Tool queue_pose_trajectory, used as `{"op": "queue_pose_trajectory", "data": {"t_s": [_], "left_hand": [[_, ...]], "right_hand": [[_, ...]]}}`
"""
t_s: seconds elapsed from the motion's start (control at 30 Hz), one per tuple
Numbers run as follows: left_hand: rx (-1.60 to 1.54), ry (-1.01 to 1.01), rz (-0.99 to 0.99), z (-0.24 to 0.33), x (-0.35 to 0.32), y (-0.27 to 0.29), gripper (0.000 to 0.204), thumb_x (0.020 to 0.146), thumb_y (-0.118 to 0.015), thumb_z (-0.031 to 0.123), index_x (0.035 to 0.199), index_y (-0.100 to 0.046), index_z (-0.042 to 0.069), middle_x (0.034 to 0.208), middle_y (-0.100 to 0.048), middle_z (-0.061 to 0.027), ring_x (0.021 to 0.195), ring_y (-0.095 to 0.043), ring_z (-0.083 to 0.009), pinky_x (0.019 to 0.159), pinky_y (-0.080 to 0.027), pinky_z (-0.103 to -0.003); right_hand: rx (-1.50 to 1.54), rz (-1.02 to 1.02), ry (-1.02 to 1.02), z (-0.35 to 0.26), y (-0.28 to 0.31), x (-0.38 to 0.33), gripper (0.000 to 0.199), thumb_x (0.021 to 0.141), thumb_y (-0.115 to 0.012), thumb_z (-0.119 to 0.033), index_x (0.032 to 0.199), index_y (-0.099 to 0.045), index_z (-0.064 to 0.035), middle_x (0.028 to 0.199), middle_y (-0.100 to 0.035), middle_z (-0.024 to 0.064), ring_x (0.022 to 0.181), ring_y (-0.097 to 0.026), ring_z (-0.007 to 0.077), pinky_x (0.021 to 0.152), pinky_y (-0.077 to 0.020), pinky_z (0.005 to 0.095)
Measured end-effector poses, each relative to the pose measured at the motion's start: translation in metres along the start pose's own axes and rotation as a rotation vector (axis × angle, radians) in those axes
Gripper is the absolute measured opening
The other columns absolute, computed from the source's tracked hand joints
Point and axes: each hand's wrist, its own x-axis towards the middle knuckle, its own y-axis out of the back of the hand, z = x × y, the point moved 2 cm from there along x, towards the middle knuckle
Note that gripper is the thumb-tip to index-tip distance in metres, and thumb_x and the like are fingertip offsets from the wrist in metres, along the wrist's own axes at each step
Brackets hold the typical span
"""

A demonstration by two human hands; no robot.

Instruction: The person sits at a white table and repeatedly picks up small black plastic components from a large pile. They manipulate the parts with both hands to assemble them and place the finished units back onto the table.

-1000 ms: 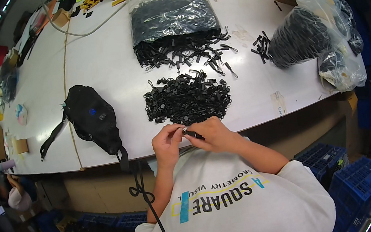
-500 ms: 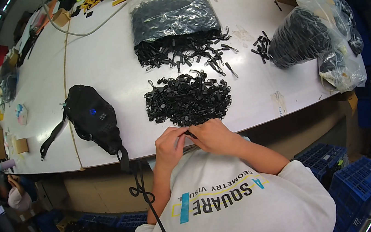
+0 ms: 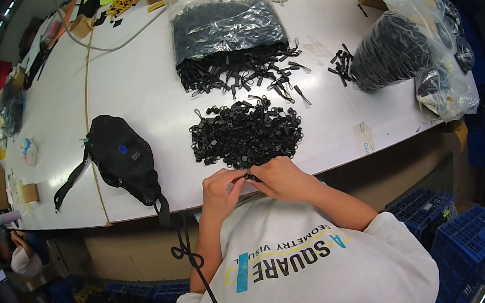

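Observation:
At the table's near edge my left hand [image 3: 220, 193] and my right hand [image 3: 285, 179] meet, fingertips pinched together. Between them is a small black plastic piece [image 3: 250, 177], mostly hidden by the fingers. Right beyond my hands lies a heap of small black plastic clips [image 3: 246, 133]. Farther back, a clear plastic bag [image 3: 228, 26] lies on its side, and black cord pulls with loops [image 3: 232, 71] spill from its mouth toward the heap.
A black mesh pouch [image 3: 122, 157] with a strap lies to the left, its black cord [image 3: 200, 272] hanging off the table [image 3: 334, 110]. Bagged black parts [image 3: 391, 51] stand at the right, beside a few loose pulls [image 3: 340, 62]. Blue crates [image 3: 468, 236] are below right.
My hands stay together at the table edge, with the fingers shifted only slightly. The whole view has moved down a few pixels.

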Motion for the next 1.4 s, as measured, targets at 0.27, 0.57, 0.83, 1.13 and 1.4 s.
{"op": "queue_pose_trajectory", "data": {"t_s": [0.27,0.57,0.83,1.13,1.4], "left_hand": [[0.035,0.031,0.024,0.011,0.003,-0.001,0.023,0.072,-0.066,-0.008,0.093,-0.069,-0.001,0.081,-0.068,-0.0130,0.070,-0.067,-0.0224,0.064,-0.053,-0.028],[0.067,-0.061,0.077,0.012,0.002,-0.004,0.023,0.073,-0.065,-0.008,0.094,-0.069,-0.001,0.081,-0.068,-0.0136,0.070,-0.066,-0.0240,0.064,-0.051,-0.030],[0.134,-0.108,0.111,0.010,0.002,-0.005,0.016,0.074,-0.063,-0.007,0.089,-0.060,-0.003,0.078,-0.057,-0.0124,0.068,-0.055,-0.0227,0.061,-0.046,-0.032],[-0.775,0.127,0.335,0.016,-0.009,-0.032,0.015,0.075,-0.063,-0.011,0.079,-0.055,0.002,0.076,-0.049,-0.0044,0.067,-0.042,-0.0110,0.064,-0.037,-0.024],[0.074,-0.489,0.570,0.015,0.011,-0.008,0.017,0.073,-0.070,-0.008,0.080,-0.058,0.001,0.068,-0.047,-0.0074,0.057,-0.040,-0.0200,0.051,-0.035,-0.030]], "right_hand": [[-0.153,0.024,0.044,0.003,-0.012,-0.001,0.018,0.085,-0.061,-0.019,0.079,-0.056,-0.0025,0.061,-0.058,0.0114,0.053,-0.059,0.0325,0.048,-0.0449,0.0421],[-0.189,0.004,0.027,0.003,-0.012,0.000,0.010,0.081,-0.057,-0.012,0.078,-0.054,-0.0027,0.066,-0.062,0.0111,0.056,-0.062,0.0315,0.048,-0.0476,0.0415],[-0.195,0.023,-0.002,0.004,-0.011,0.000,0.014,0.080,-0.060,-0.016,0.076,-0.055,-0.0037,0.065,-0.061,0.0104,0.055,-0.062,0.0308,0.048,-0.0469,0.0416],[-0.072,0.223,0.141,-0.004,-0.005,0.003,0.020,0.071,-0.071,-0.019,0.071,-0.055,-0.0056,0.059,-0.056,0.0086,0.048,-0.056,0.0288,0.044,-0.0430,0.0398],[0.650,0.125,-0.048,-0.003,0.008,0.012,0.021,0.083,-0.063,-0.014,0.067,-0.056,-0.0015,0.052,-0.051,0.0047,0.041,-0.043,0.0120,0.041,-0.0325,0.0294]]}}
